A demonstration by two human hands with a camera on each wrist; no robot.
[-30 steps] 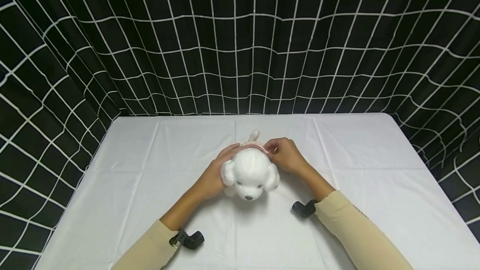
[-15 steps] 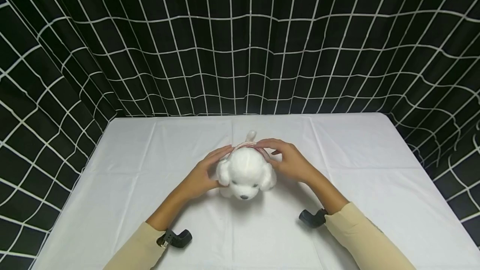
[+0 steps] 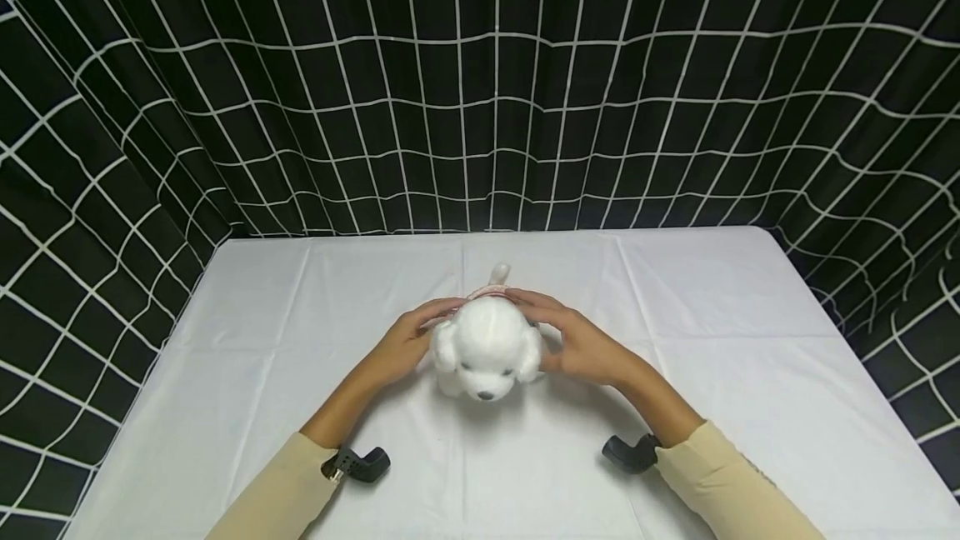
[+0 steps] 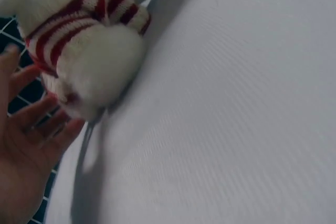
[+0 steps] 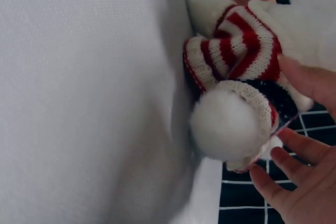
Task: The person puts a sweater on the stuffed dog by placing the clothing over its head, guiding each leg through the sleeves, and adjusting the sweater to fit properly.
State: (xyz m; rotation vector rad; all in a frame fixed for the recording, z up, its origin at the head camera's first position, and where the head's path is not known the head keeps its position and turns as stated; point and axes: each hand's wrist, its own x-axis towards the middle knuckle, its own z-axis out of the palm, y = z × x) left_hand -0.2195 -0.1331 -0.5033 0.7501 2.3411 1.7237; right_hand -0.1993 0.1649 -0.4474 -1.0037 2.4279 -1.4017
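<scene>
A white plush dog [image 3: 491, 348] stands on the table facing me, its tail up behind its head. It wears a red-and-white striped knitted sweater [image 5: 252, 45] with a dark blue band near the hem. My left hand [image 3: 405, 344] is at the dog's left side in the head view; in the left wrist view its loosely extended fingers [image 4: 44, 121] lie close to the sweater's rear hem. On the other side is my right hand [image 3: 588, 344]. Its thumb [image 5: 304, 80] touches the sweater, while its spread fingers [image 5: 275, 177] reach the rear hem. The head hides most of the sweater from above.
A white cloth [image 3: 360, 273] with fold creases covers the table. Black curtains [image 3: 480, 107] with a white grid rise behind it and at both sides. Each wrist bears a black camera mount, the left one [image 3: 363, 465] and the right one [image 3: 630, 454].
My right hand has gone from pinching the sweater's edge to spreading its fingers along the dog's side. The left hand has eased slightly outward. The dog stays standing.
</scene>
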